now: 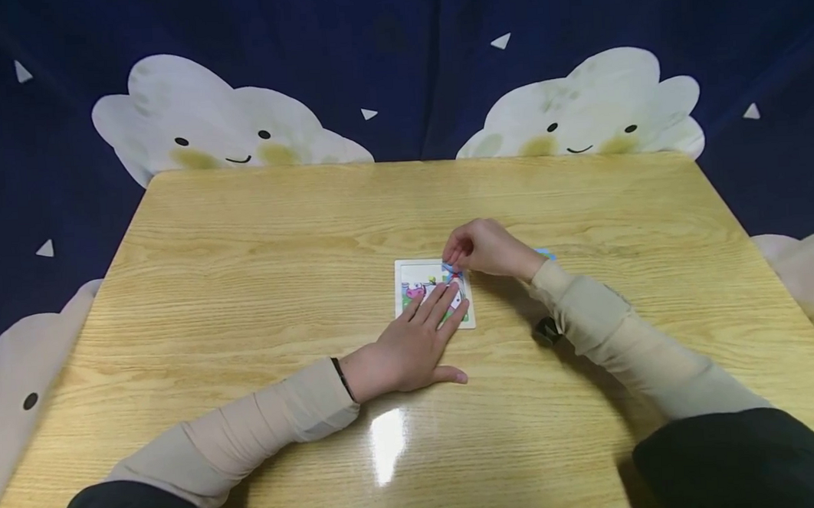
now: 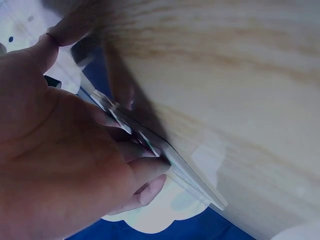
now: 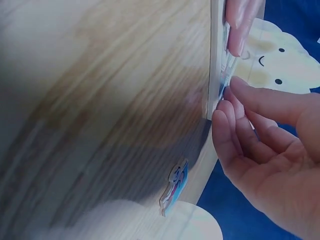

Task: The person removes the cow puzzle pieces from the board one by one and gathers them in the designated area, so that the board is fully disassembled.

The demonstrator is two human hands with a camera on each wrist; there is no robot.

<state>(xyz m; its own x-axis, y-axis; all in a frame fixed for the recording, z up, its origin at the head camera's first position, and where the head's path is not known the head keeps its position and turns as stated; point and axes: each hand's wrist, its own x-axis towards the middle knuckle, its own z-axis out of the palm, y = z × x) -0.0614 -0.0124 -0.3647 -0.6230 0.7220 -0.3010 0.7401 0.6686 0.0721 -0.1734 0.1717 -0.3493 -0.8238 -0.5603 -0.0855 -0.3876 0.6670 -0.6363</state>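
A small jigsaw puzzle [image 1: 414, 271] in a white frame lies on the table, with a pink-nosed cow in its picture. My left hand [image 1: 415, 349] rests across the lower part of it, fingers straight and spread, thumb out to the side over the wood. At the frame's upper right corner my right hand [image 1: 484, 248] pinches a blue puzzle piece [image 1: 450, 268] between thumb and fingertips, low over the board. Most of that piece is hidden by the fingers. A loose puzzle piece [image 3: 176, 187] with blue on it lies on the table, partly behind my right wrist in the head view.
The wooden table [image 1: 254, 239] stretches out on all sides of the puzzle. Behind its far edge hangs a dark blue curtain [image 1: 396, 55] printed with white clouds. Both forearms, in beige sleeves [image 1: 250, 427], reach in from the near side.
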